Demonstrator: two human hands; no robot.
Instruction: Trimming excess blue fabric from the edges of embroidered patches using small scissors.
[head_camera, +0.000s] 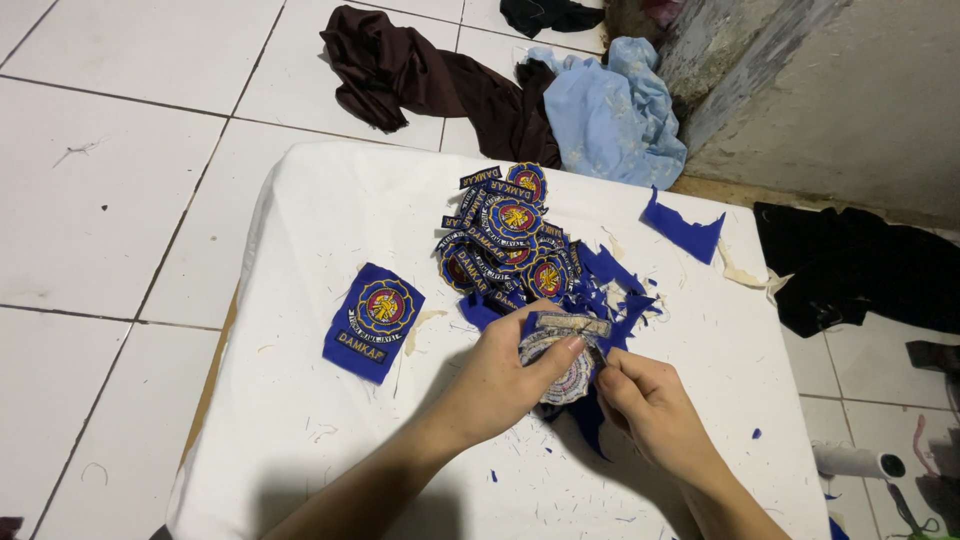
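Left hand (500, 375) and right hand (645, 400) pinch a badge (560, 365) face down, near mid-table (300, 440); a trimmed pile (510, 240) lies far, one uncut patch (373, 320) left

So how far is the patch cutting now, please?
Done: a pile of trimmed round patches beside blue offcuts. In hand: left hand and right hand hold one patch face down. Left: one uncut blue rectangle patch.

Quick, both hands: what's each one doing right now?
Left hand: shut on the round patch, back side up.
Right hand: shut, pinching the patch's blue edge.
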